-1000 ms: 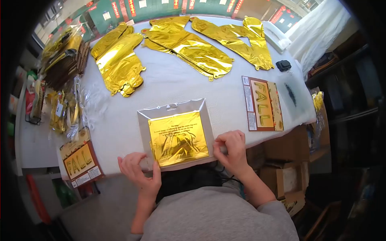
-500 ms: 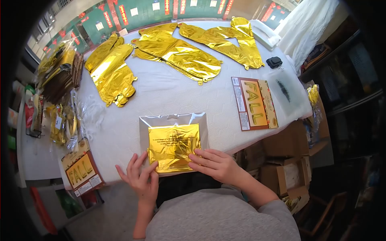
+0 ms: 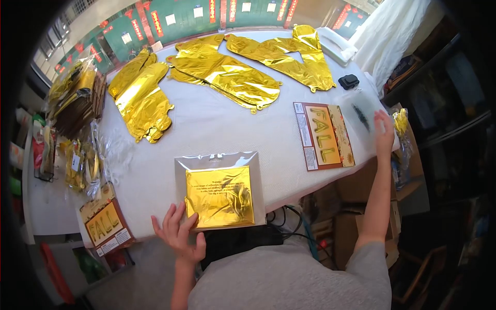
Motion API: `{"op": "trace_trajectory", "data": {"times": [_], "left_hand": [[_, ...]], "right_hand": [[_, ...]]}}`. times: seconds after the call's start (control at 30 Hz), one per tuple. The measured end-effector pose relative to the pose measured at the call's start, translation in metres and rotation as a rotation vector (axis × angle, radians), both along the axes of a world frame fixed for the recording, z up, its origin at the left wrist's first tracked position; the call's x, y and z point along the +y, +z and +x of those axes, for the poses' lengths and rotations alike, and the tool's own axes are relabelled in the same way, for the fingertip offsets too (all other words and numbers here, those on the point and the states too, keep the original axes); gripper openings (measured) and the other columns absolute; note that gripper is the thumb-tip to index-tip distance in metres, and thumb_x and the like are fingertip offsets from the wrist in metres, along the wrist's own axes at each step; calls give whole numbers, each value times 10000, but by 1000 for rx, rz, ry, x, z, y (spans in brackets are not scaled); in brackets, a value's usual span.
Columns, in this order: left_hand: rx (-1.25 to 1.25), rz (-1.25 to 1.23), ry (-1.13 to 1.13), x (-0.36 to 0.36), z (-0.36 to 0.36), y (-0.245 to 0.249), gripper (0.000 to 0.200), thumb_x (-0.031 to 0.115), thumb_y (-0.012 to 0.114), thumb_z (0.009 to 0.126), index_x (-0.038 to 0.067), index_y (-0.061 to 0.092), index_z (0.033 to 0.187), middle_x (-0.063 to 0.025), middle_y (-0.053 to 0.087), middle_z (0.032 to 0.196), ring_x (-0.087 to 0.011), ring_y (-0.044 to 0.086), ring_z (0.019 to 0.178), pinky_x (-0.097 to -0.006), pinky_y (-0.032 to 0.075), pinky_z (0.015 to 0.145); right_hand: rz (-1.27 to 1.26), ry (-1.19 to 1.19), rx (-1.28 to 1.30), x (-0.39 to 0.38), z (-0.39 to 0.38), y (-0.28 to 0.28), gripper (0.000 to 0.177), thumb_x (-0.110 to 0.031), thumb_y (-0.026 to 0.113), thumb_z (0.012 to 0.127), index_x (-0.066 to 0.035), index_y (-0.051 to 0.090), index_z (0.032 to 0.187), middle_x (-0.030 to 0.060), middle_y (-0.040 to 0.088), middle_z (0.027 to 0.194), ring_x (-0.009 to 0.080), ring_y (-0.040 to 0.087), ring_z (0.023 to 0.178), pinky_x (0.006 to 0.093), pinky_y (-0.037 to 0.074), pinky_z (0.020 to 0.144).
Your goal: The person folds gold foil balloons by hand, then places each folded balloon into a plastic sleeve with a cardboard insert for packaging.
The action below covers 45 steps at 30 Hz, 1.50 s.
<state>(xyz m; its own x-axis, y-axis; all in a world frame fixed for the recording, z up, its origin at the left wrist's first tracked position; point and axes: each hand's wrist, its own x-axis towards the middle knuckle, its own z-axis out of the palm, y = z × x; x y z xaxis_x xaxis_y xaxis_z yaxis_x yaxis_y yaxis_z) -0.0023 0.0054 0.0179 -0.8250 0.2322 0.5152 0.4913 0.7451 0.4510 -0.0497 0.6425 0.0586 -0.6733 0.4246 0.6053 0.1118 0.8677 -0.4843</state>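
A clear plastic bag [image 3: 258,175] with printed warning text lies at the table's near edge. Inside it sits a flat packet of folded gold foil [image 3: 219,204]. My left hand [image 3: 178,232] is at the bag's lower left corner, fingers spread, fingertips against the edge. Out at the table's right side, my right hand [image 3: 383,132] is beside a stack of clear plastic bags [image 3: 364,134] with a dark patch on it. Its fingers look stretched out, and I see nothing held in them. A printed FALL card [image 3: 325,137] lies between the bag and that stack.
Gold foil balloons lie flat across the back: one at left [image 3: 142,98], one mid-table [image 3: 227,72], one at right [image 3: 289,57]. A small black object [image 3: 349,81] sits near the stack. Another FALL card [image 3: 106,222] overhangs the left edge. Cardboard boxes [image 3: 351,191] stand below right.
My right hand has left the bag and moved right to the stack of clear bags. My left hand stays at the bag's corner. The bag's right side is now uncovered.
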Motion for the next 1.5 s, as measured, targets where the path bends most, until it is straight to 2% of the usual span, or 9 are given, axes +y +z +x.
{"op": "trace_trajectory", "data": {"times": [0.03,0.3,0.4,1.03,1.1,1.17,1.23,1.3,1.5], "left_hand": [[10,-21,-4,2,1,3,284,248,703,828,145,728,1092,-118,648,1398,-341,552,1360,-618,121,1251],[63,-73,6,-8,5,-17,342,135,767,766,193,709,1099,-96,662,1355,-334,585,1321,-621,180,1238],[78,-57,-17,-8,7,-19,245,102,728,831,158,702,1068,-113,668,1339,-353,597,1309,-612,193,1242],[409,288,-153,21,-16,9,200,142,716,971,141,586,1123,-123,670,1178,-320,681,1065,-606,510,1069],[447,308,-163,32,-26,23,199,143,721,968,143,597,1124,-115,680,1166,-308,686,1060,-587,518,1070],[521,183,-174,41,-37,39,211,158,761,938,164,637,1109,-62,708,1146,-265,690,1064,-545,519,1082],[515,139,-238,53,-50,55,220,161,779,920,178,656,1101,-32,721,1144,-241,691,1073,-527,519,1083],[512,98,-348,71,-55,65,241,165,807,892,196,681,1094,10,737,1156,-204,691,1094,-500,521,1084],[469,145,-476,138,-48,66,318,131,782,892,157,681,1193,-68,714,1232,-297,675,1167,-555,471,1121]], "right_hand": [[-320,46,53,46,-12,-5,414,-310,631,1045,24,681,1284,206,688,1295,337,618,1242,403,432,1112],[43,-278,-454,146,-61,-42,709,-538,618,991,19,585,1428,259,645,1342,398,587,1271,431,413,1131],[304,-263,-430,116,-58,-46,717,-512,695,947,-6,582,1443,239,638,1330,382,600,1235,431,454,1087],[373,-220,-306,-129,-39,-23,664,-423,654,1001,28,521,1469,223,561,1396,384,510,1310,473,405,1122],[145,-3,-130,-162,-17,23,675,-452,625,1016,22,505,1482,244,575,1365,393,527,1285,495,383,1138],[-573,580,-167,-198,22,70,672,-519,631,1004,-16,556,1445,218,609,1352,384,539,1288,489,386,1135],[-107,880,-98,-247,50,114,674,-560,720,927,-62,632,1372,174,621,1385,336,544,1328,456,411,1113],[521,706,-141,-285,74,132,495,-430,779,897,-87,717,1248,121,679,1336,265,609,1284,428,473,1041],[686,431,-184,-253,70,115,281,-39,667,872,-105,776,1122,60,775,1136,249,741,1083,457,502,1038]]}}
